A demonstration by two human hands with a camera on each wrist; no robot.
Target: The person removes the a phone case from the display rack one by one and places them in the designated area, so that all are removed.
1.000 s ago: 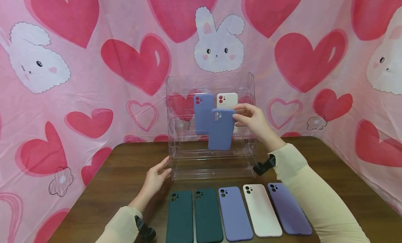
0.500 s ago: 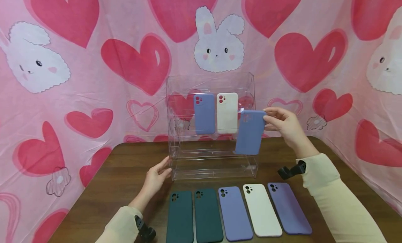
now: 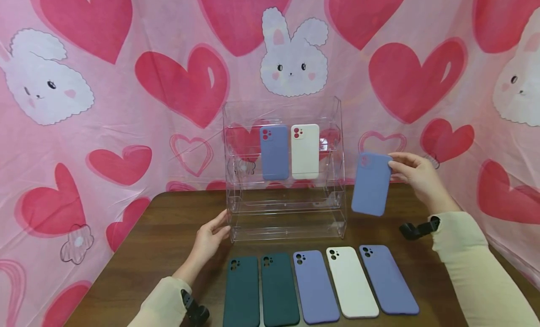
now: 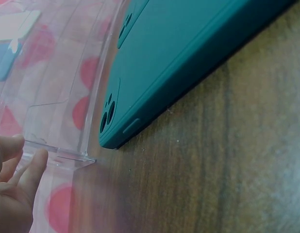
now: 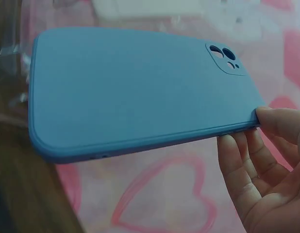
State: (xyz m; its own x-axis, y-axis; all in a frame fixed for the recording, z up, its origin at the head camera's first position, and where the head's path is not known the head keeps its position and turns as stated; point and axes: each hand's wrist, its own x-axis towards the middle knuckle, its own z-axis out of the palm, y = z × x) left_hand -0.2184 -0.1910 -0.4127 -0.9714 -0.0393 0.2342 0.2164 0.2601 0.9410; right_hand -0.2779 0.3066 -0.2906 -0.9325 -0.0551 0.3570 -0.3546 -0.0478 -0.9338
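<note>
My right hand (image 3: pixel 422 177) pinches a blue phone case (image 3: pixel 371 184) by its upper right edge, thumb on the back and fingers on the other side. The case hangs in the air to the right of a clear tiered display rack (image 3: pixel 287 234), apart from it. In the right wrist view its back and camera cutouts face the camera. A blue phone case (image 3: pixel 275 153) and a white phone case (image 3: pixel 305 152) stand side by side in the rack. My left hand (image 3: pixel 210 233) touches the rack's lower left side with fairly straight fingers.
Before the rack lies a row of phone cases: a dark green case (image 3: pixel 241 292), another green case (image 3: pixel 280 289), a purple-blue case (image 3: pixel 316 287), a white case (image 3: pixel 352 282) and a blue-purple case (image 3: pixel 389 280). A pink heart-print cloth (image 3: pixel 168 31) hangs behind the wooden table (image 3: pixel 168 224).
My right hand has carried the blue case rightward and slightly down, from in front of the rack to beside it, uncovering the white case. My left hand stays at the rack.
</note>
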